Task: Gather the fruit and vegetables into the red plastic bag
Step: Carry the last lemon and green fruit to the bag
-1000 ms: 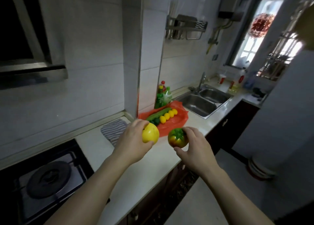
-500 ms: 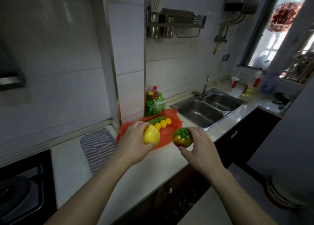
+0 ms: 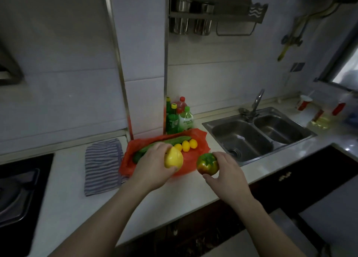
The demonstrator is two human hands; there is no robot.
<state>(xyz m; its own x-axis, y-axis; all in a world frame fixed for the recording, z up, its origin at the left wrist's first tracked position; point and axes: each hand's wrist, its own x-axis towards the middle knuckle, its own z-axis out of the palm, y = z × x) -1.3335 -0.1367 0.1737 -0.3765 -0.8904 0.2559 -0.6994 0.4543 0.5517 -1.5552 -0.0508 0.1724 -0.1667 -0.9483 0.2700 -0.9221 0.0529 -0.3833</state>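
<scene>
The red plastic bag (image 3: 200,140) lies flat on the white counter against the wall pillar. On it rest a long green cucumber (image 3: 175,140) and a few small yellow fruits (image 3: 186,145). My left hand (image 3: 153,164) grips a large yellow fruit (image 3: 173,158) just above the bag's near side. My right hand (image 3: 226,169) holds a red-green tomato (image 3: 207,163) with a green stalk, beside the bag's right front corner.
A striped cloth (image 3: 102,165) lies left of the bag, and a gas hob (image 3: 17,189) sits further left. Several drink bottles (image 3: 177,118) stand behind the bag. A double steel sink (image 3: 257,134) with a tap is to the right. A utensil rack (image 3: 213,14) hangs on the wall.
The view has swung right and moved closer to the counter. Both hands have carried their fruit forward, up to the red bag; grips are unchanged.
</scene>
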